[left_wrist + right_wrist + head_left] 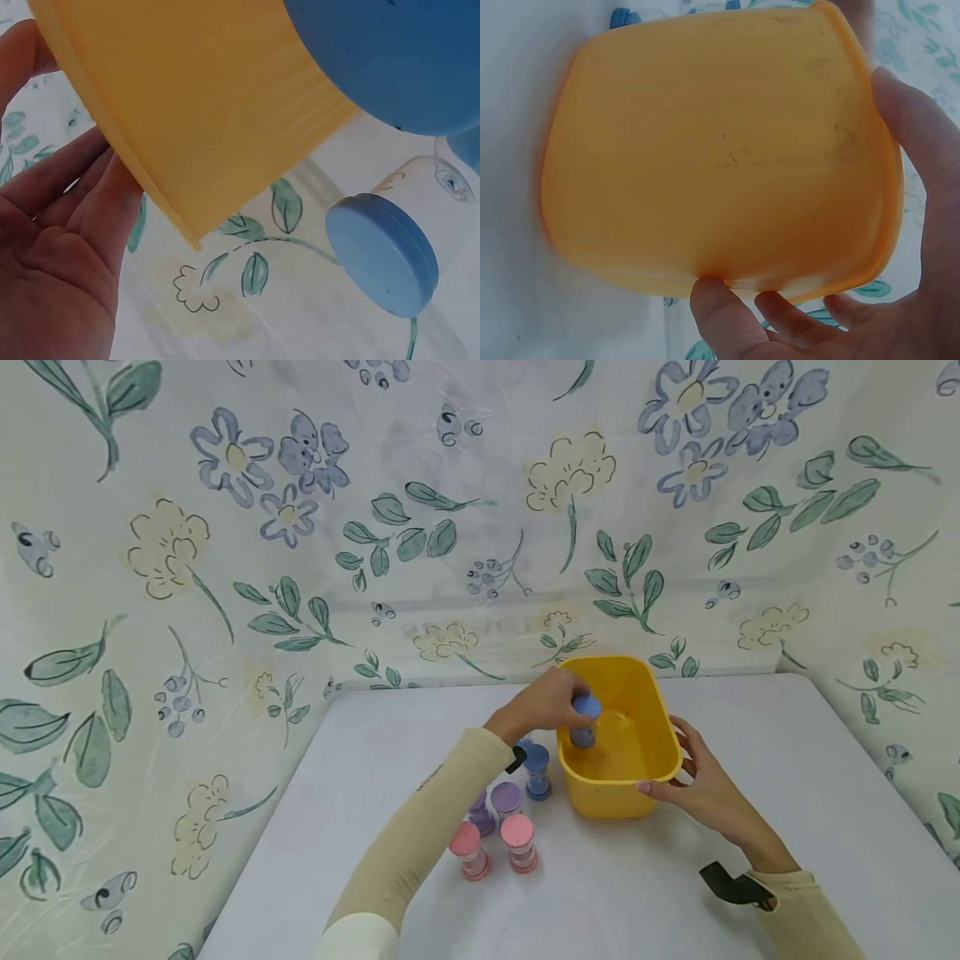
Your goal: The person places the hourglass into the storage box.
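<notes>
Near the left sleeve on the white tabletop (pixel 360 760): left pink-capped sand timer (pixel 469 850), left purple-capped sand timer (pixel 481 818), right purple-capped sand timer (pixel 506 798), right pink-capped sand timer (pixel 519 842). Next, a standing blue-capped sand timer (pixel 537 770), with another blue cap partly hidden behind the left wrist.

Left hand (pixel 549 700): reaches over the rim, thumb and fingers pinching the held blue-capped sand timer (pixel 585 720), which is inside the yellow plastic bin (pixel 611 799), near its left wall. Contact with the bin floor: cannot tell.

Far right, right hand (pixel 708 789): thumb at the rim, fingers curved against the outer wall, apparently steadying the bin.

Step in hand, my judgement: transfer of one timer at the bin; inward or outward not determinable. The next move seems to call for keeping the timer upright and the bin steady.

Views compared: the left wrist camera shows a clear tube beneath a standing timer's blue cap (pixel 382 255), but not the pinched timer. Only the right wrist camera shows dark scuffs on the bin's outer wall and the fingertips (pixel 714 296) against it.
</notes>
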Action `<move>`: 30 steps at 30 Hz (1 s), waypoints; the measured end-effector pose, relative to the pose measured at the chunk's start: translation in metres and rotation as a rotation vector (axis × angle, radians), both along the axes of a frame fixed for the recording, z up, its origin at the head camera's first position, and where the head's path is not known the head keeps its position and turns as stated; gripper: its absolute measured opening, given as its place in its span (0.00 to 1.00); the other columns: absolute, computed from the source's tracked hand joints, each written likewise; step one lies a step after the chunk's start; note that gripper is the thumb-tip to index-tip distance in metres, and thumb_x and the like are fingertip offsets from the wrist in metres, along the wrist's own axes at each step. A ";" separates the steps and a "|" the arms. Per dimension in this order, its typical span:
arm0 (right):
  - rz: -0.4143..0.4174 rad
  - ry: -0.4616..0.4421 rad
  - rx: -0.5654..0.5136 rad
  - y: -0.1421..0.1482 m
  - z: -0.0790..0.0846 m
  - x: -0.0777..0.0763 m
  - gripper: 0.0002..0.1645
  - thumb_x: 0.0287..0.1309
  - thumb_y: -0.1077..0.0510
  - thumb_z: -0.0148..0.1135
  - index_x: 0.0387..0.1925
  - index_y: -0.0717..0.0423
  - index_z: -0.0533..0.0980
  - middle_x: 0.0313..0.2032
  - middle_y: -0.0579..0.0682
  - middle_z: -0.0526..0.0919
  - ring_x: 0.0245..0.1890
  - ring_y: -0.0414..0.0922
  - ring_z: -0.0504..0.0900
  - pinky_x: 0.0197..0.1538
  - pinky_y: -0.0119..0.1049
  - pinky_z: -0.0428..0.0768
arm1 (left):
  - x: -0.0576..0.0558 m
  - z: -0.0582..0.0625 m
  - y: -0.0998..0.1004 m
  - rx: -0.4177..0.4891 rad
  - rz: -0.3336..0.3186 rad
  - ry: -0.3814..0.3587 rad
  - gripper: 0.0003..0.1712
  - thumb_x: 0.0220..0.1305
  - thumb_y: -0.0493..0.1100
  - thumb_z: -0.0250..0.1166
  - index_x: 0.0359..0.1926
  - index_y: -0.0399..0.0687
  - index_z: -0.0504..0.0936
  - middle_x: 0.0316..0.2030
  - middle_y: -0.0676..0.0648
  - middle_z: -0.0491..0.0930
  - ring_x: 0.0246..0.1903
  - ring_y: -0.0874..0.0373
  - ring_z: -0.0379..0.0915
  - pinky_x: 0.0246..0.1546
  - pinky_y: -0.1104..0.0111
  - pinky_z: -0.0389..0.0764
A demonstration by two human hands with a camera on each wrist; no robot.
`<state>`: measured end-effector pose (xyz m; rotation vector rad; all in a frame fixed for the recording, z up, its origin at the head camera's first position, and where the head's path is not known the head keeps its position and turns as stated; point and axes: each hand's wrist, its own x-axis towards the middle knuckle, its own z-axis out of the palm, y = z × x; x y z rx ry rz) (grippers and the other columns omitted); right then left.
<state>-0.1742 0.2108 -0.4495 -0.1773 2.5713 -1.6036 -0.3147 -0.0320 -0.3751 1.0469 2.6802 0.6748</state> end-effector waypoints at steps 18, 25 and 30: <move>-0.005 -0.018 0.015 0.001 0.000 -0.002 0.71 0.59 0.42 0.75 0.83 0.46 0.33 0.81 0.68 0.45 0.74 0.70 0.63 0.68 0.62 0.70 | 0.004 -0.005 0.012 -0.250 -0.025 0.132 0.14 0.61 0.50 0.72 0.42 0.46 0.87 0.33 0.52 0.83 0.30 0.61 0.76 0.33 0.77 0.79; -0.001 -0.014 0.012 0.001 0.000 -0.001 0.70 0.59 0.42 0.75 0.83 0.45 0.34 0.81 0.68 0.45 0.74 0.70 0.63 0.68 0.62 0.70 | 0.004 -0.010 0.014 -0.329 -0.035 0.169 0.15 0.62 0.52 0.72 0.42 0.48 0.86 0.34 0.53 0.82 0.32 0.61 0.75 0.33 0.75 0.78; -0.002 -0.014 0.009 0.000 0.000 -0.001 0.71 0.59 0.42 0.75 0.83 0.45 0.33 0.81 0.68 0.45 0.74 0.70 0.63 0.68 0.62 0.70 | 0.004 -0.011 0.015 -0.382 -0.036 0.187 0.13 0.63 0.53 0.72 0.37 0.49 0.85 0.31 0.54 0.79 0.31 0.61 0.73 0.29 0.75 0.73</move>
